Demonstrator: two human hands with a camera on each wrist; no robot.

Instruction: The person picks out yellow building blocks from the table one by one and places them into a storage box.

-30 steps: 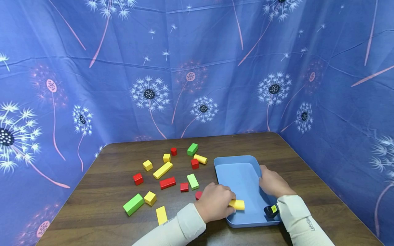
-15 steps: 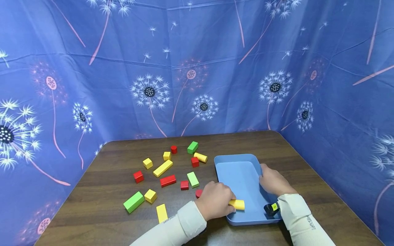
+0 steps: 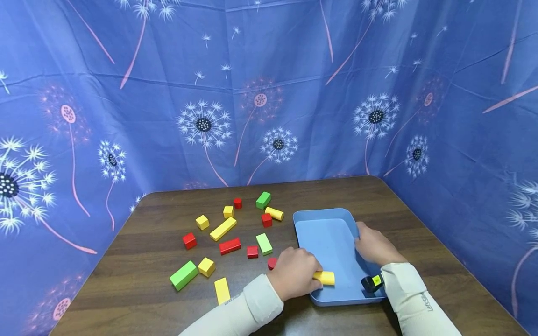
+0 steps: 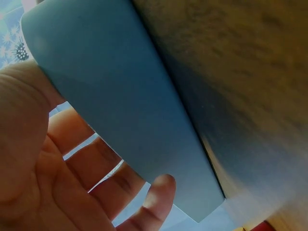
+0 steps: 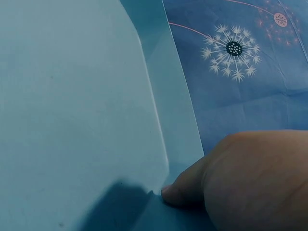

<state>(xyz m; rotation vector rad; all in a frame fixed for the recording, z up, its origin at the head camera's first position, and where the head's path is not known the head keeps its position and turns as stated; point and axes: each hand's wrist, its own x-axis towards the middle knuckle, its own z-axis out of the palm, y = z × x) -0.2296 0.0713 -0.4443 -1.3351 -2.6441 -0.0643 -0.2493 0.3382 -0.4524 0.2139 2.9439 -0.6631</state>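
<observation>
A blue rectangular tray [image 3: 325,233] lies on the table at the right. My left hand [image 3: 294,273] is at its near-left edge and holds a yellow cylinder block [image 3: 324,278] over the inside of the tray. In the left wrist view, the fingers [image 4: 109,190] of this hand reach over the rim beside the outer wall, and the cylinder is hidden. At the opposite side, my right hand [image 3: 376,243] grips the tray's right wall, its thumb [image 5: 185,185] pressed on the inside in the right wrist view. A red round block [image 3: 272,263] shows just behind my left hand.
Left of the tray, several blocks are scattered: a long green block [image 3: 184,276], a red bar [image 3: 230,246], a yellow bar [image 3: 223,229], a light green block [image 3: 264,244] and a yellow cylinder [image 3: 274,213] among them. A blue dandelion-print cloth [image 3: 252,93] hangs behind the table [image 3: 176,322].
The whole head view has shifted slightly upward. Both hands, the tray and the held yellow cylinder keep their places relative to each other.
</observation>
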